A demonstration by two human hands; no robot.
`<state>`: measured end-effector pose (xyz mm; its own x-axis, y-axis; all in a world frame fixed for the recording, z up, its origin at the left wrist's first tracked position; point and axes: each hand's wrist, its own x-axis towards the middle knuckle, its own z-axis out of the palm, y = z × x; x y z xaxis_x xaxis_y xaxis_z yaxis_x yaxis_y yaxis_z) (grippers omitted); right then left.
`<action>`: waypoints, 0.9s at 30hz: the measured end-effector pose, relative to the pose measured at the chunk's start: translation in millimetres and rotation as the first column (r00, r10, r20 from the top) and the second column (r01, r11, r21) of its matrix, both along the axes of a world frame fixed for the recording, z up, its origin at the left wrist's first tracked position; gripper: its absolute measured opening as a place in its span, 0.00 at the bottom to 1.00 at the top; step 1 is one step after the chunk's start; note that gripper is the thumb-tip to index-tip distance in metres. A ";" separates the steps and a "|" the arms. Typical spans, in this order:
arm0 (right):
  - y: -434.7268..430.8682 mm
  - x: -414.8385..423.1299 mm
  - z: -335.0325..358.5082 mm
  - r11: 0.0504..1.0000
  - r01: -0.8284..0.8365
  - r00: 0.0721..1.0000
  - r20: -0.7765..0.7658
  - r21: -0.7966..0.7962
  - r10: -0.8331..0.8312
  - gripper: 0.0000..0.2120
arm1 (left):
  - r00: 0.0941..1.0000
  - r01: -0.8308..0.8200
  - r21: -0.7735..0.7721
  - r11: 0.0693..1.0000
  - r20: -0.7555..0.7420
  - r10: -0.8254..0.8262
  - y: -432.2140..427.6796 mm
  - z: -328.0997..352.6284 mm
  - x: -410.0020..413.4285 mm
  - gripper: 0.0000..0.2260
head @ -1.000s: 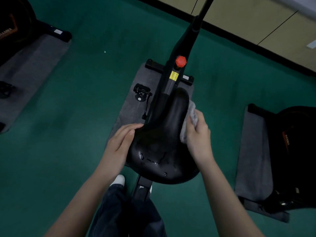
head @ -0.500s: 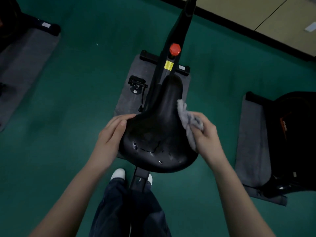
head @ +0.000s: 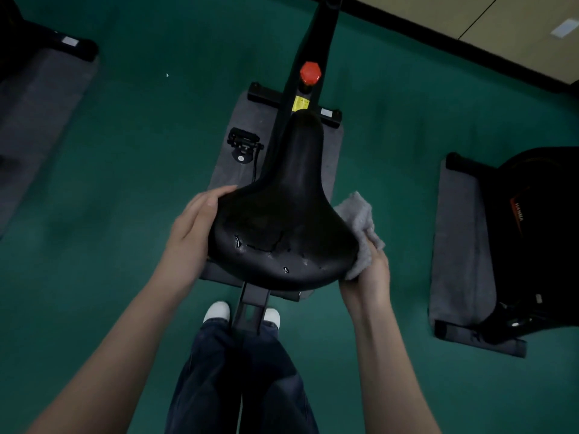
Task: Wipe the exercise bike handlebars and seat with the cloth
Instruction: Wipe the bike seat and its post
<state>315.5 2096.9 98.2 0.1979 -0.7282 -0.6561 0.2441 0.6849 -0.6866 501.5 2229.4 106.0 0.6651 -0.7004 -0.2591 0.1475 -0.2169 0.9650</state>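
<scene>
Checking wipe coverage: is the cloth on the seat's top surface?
No, the right hand presses the cloth against the seat at its right edge.

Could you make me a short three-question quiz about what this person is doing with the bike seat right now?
1. True or false: the cloth is pressed against the seat's right edge.
2. Which hand holds the cloth? A) left hand B) right hand C) both
3. Fill in: the knob on the frame ahead of the seat is coloured ____.

Key:
1. True; the right hand holds the grey cloth at the seat's right side.
2. B; the left hand lies bare on the seat's left edge.
3. Red.
</scene>
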 end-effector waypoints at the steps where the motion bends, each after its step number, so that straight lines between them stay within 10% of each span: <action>1: -1.6 4.2 1.0 0.999 0.019 1.000 0.007 0.045 -0.019 0.12 | 1.000 -0.004 0.000 1.000 -0.012 0.004 0.1 0.1 -0.2 0.14; 8: 59.5 0.1 11.7 0.911 0.086 0.957 -0.220 -0.404 -0.188 0.13 | 0.997 -0.029 -0.014 1.000 -0.065 0.028 -0.1 -1.9 -1.4 0.14; 13: 90.9 26.8 13.7 0.508 -0.274 0.829 -0.469 -0.816 -0.306 0.25 | 0.997 -0.040 -0.030 0.999 -0.070 0.038 0.0 -3.3 -2.1 0.13; 18: 85.5 27.0 21.4 0.207 -0.644 0.724 -0.674 -0.737 -0.147 0.29 | 0.996 -0.034 -0.050 0.998 -0.085 0.030 -0.3 -0.7 -2.0 0.13; 24: 87.5 31.6 28.4 0.423 -0.533 0.695 -0.664 -0.733 -0.275 0.22 | 0.997 0.035 -0.032 0.999 -0.065 -0.037 17.0 3.5 -0.2 0.19; 27: 99.7 58.2 37.0 0.308 -0.676 0.632 -0.742 -0.669 -0.223 0.26 | 0.999 -0.005 -0.034 0.999 -0.046 0.003 32.8 2.5 -2.3 0.18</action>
